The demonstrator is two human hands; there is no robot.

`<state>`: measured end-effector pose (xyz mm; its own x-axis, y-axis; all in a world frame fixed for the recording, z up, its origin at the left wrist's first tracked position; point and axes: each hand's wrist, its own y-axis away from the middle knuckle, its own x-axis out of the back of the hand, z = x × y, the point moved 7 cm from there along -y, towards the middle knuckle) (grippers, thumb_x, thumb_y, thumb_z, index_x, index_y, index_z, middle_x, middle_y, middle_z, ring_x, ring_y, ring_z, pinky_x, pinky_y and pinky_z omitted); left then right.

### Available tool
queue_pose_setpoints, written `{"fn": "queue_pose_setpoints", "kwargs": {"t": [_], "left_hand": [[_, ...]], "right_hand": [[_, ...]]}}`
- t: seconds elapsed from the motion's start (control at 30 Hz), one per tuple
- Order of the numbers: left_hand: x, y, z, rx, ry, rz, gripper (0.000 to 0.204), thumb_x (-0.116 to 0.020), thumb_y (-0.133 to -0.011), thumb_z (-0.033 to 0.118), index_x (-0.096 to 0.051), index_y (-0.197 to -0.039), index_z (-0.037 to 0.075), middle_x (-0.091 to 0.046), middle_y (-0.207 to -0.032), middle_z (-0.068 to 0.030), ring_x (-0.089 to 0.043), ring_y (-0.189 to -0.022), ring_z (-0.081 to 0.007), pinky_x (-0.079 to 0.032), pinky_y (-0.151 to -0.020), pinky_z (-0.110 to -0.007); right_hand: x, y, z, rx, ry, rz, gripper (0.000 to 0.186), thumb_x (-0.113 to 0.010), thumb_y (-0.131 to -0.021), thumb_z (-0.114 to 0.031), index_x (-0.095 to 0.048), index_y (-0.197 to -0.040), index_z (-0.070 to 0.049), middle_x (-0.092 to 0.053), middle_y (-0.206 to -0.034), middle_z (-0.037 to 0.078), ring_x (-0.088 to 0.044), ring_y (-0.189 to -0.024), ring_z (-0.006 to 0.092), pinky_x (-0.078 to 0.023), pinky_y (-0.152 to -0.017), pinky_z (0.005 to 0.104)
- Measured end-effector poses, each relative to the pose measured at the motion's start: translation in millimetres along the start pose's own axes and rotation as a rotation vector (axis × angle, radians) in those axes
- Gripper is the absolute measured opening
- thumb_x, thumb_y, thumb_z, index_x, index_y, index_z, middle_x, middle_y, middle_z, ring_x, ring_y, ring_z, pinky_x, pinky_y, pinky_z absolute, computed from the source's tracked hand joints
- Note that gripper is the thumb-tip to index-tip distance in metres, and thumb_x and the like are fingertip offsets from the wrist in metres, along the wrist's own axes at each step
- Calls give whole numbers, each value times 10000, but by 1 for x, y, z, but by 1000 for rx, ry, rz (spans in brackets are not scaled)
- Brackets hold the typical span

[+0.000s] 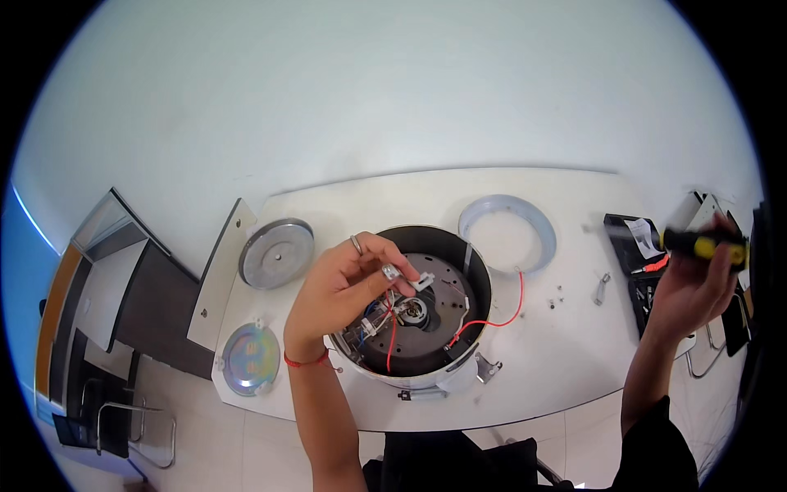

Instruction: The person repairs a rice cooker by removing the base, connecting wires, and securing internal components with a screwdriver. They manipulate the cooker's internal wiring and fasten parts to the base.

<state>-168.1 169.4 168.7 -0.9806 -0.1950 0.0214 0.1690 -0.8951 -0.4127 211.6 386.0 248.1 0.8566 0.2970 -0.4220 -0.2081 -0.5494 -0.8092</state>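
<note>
A round appliance body (484,283), perhaps a rice cooker housing, stands on the table with its inside showing: wires, a dark round plate (447,332) and a coil-like centre. Over its left side my left hand (340,283) pinches a small pale bracket-like part (423,283) between thumb and fingers. Red wires (393,340) hang below that hand into the housing. Out to the far right, my right hand (693,295) grips a black-and-yellow screwdriver (701,244), its shaft pointing left and smeared by motion.
A pale ring (545,254) lies behind the housing at right. Left of it rest a round metal lid (279,254) and a shiny disc (251,359). Small screws (552,305), a metal bracket (489,369) and a black tool case (641,299) lie to the right.
</note>
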Motion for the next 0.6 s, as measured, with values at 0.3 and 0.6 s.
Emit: {"fn": "queue_pose_setpoints", "kwargs": {"t": [0.3,0.6], "left_hand": [[-5,0,0,64,-56,3,242,-768,-889,-75,-672,-1106,-28,-747,-1069,-131,-743,-1012,-206,-596,-884,-312],[-2,-5,1,-4,-105,80,172,-700,-945,-78,-734,-1112,-61,-758,-1053,-139,-744,-943,-198,-598,-837,-301]], "right_hand": [[-127,-14,-65,185,-86,-275,580,-413,-1146,-433,-578,-1401,61,-585,-679,62,-538,-601,96,-421,-639,222],[-131,3,-30,84,52,-154,547,-425,-1150,-357,-553,-1424,99,-546,-654,38,-462,-539,56,-363,-613,184]]}}
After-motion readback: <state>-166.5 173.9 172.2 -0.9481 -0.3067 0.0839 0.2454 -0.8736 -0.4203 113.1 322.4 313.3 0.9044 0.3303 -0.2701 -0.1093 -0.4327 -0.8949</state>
